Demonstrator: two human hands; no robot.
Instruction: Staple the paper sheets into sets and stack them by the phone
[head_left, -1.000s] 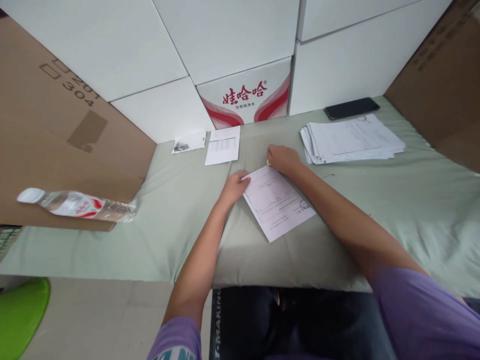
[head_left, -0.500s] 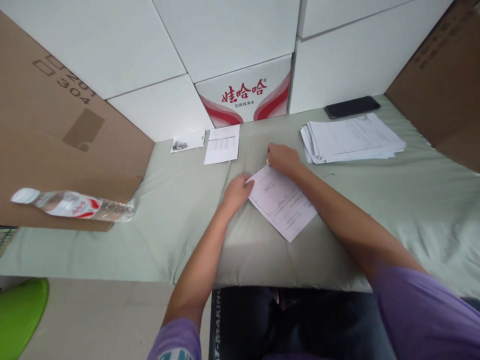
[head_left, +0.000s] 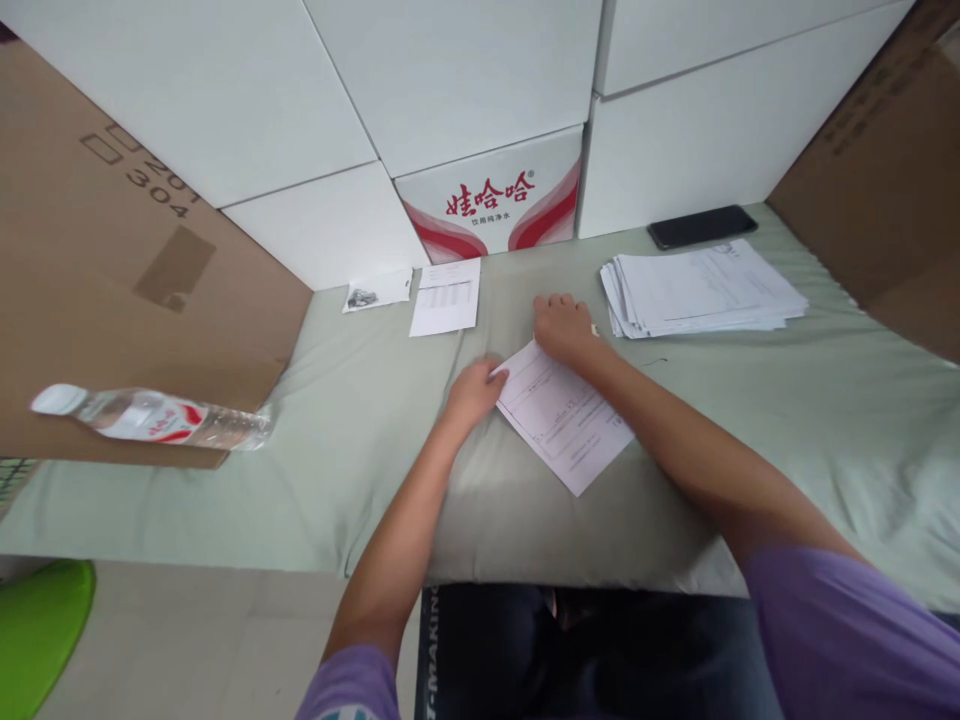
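A printed sheet of paper [head_left: 566,420] lies slanted on the green cloth in front of me. My left hand [head_left: 474,388] pinches its left corner, thumb on top and fingers beneath. Over the sheet's upper edge, my right hand [head_left: 564,325] is closed like a fist, knuckles up, hiding that part of the paper. A small pale thing [head_left: 595,330] shows at the right side of that hand; its kind is hard to make out. To the right lies a stack of printed papers [head_left: 705,288].
Behind the stack lies a black phone [head_left: 703,227]. A smaller printed slip [head_left: 446,298] and a small white packet [head_left: 379,290] lie at the back. On the left, a water bottle [head_left: 157,417] rests by a cardboard panel [head_left: 150,290]. White boxes [head_left: 487,195] wall off the back.
My right hand has turned over to a knuckles-up fist, and the pale thing now shows on its right side instead of its left. The left hand keeps its corner of the sheet.
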